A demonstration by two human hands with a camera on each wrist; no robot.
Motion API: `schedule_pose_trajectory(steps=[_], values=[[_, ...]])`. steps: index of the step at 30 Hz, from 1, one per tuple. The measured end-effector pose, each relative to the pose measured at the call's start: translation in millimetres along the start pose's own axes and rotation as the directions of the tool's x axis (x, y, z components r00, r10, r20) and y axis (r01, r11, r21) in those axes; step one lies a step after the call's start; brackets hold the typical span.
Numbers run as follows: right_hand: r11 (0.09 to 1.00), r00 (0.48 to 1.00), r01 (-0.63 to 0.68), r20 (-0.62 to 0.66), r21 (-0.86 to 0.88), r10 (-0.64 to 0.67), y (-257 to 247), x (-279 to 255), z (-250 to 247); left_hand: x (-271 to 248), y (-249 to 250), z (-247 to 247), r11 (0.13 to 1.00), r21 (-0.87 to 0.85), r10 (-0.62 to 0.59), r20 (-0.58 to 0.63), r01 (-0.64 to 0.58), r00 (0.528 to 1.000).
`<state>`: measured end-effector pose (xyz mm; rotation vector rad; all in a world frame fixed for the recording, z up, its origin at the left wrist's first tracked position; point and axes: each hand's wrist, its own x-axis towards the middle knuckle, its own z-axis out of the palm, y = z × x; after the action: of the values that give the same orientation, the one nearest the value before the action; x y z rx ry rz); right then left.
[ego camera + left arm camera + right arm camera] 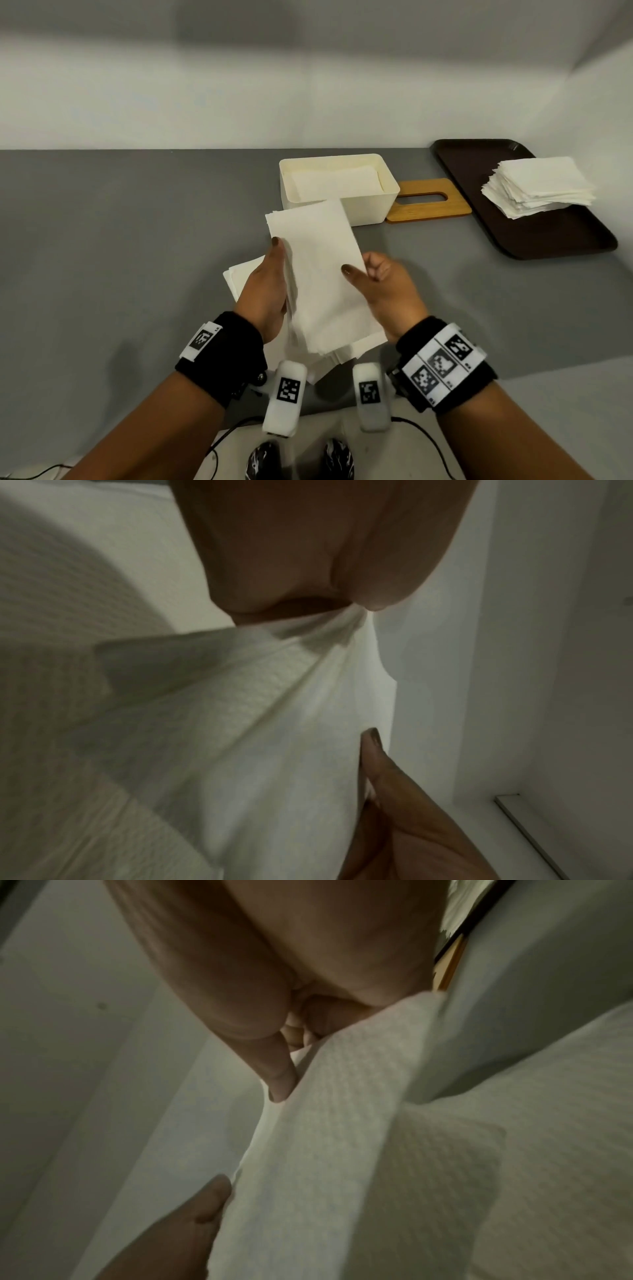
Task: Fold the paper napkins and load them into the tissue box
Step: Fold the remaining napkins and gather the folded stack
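Both hands hold a folded bundle of white paper napkins (322,267) lifted above the grey table (120,240), in front of the box. My left hand (272,274) grips its left edge, thumb on top and fingers hidden behind the paper. On the right edge, my right hand (368,275) pinches it with the thumb on top. The left wrist view shows the napkin bundle (274,723) creased under my left hand (308,569). In the right wrist view the napkin bundle (342,1123) runs beneath my right hand (274,1010). The cream tissue box (388,197) stands open with napkins inside.
A wooden lid (428,209) with a slot lies flat right of the box. A dark brown tray (565,233) at the far right carries a stack of unfolded napkins (537,186). More white napkins (239,277) lie on the table under my hands. Walls close the back and right.
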<state>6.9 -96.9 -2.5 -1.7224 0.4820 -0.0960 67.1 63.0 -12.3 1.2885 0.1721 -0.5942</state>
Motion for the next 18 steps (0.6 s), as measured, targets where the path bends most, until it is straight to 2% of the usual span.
schedule_pose_trajectory(steps=[3,6,8,10,12,14,16,18], values=[[1.0,1.0,0.003,0.017,0.006,-0.003,1,-2,12,3,-5,-2,1.0,0.024,0.012,-0.025,-0.011,1.0],[1.0,0.998,-0.002,0.056,-0.021,0.003,2,-1,19,3,-10,-6,0.99,0.12,0.077,-0.021,-0.074,0.997],[0.999,0.997,0.012,0.077,-0.041,-0.009,4,1,22,1,-11,-7,0.987,0.11,0.119,0.002,-0.119,0.993],[0.995,0.999,0.018,0.053,-0.101,-0.012,9,7,20,1,-10,-9,0.983,0.086,0.165,0.004,-0.165,0.986],[0.972,1.0,-0.013,-0.022,-0.234,0.008,17,20,12,3,-9,-18,0.976,0.087,0.202,-0.022,-0.2,0.979],[0.879,0.995,-0.088,-0.087,-0.468,0.053,26,33,0,2,-6,-26,0.976,0.067,0.209,-0.049,-0.206,0.977],[0.717,0.99,-0.136,-0.077,-0.684,0.114,31,39,-8,4,-3,-36,0.977,0.046,0.213,-0.075,-0.21,0.974],[0.573,0.99,-0.119,-0.05,-0.811,0.135,34,42,-8,4,0,-45,0.976,0.022,0.218,-0.098,-0.216,0.971]])
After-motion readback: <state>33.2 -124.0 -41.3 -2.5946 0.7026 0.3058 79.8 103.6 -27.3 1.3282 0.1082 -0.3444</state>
